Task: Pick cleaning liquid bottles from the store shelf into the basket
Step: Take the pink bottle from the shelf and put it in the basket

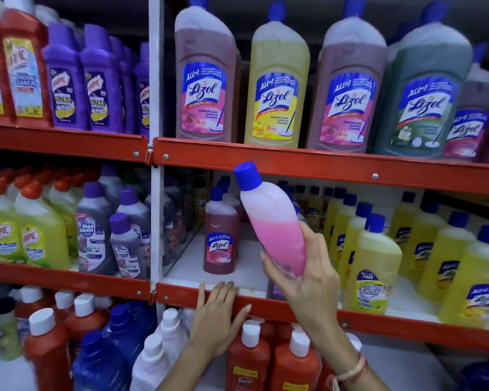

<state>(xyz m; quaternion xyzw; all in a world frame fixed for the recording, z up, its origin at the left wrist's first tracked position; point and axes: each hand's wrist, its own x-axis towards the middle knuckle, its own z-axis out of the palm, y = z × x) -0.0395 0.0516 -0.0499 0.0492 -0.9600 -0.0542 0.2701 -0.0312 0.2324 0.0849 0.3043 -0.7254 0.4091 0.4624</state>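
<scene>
Store shelving with red rails fills the view in three tiers, split by one white upright. The top right bay holds four large bottles in its front row — two reddish, one yellow, one green — with smaller ones partly hidden at the far right. The middle right bay holds a crowd of yellow bottles, too many and too overlapped to count, and one small red bottle standing alone in front of a dim row.

The pink bottle with a blue cap is off the shelf, held in the air in front of the middle right bay. Its long axis tilts, cap up and to the left, base down and to the right, so the pink liquid pools in the lower half. The right hand is closed around that lower half from beneath, fingers wrapped on the near side; most of the bottle's length rises up and left from the grip.

The left hand lies flat on the middle shelf's front rail, fingers spread, holding nothing.

No basket is in view — the carry probably runs down and toward the person, and the right hand alone has the bottle.
</scene>
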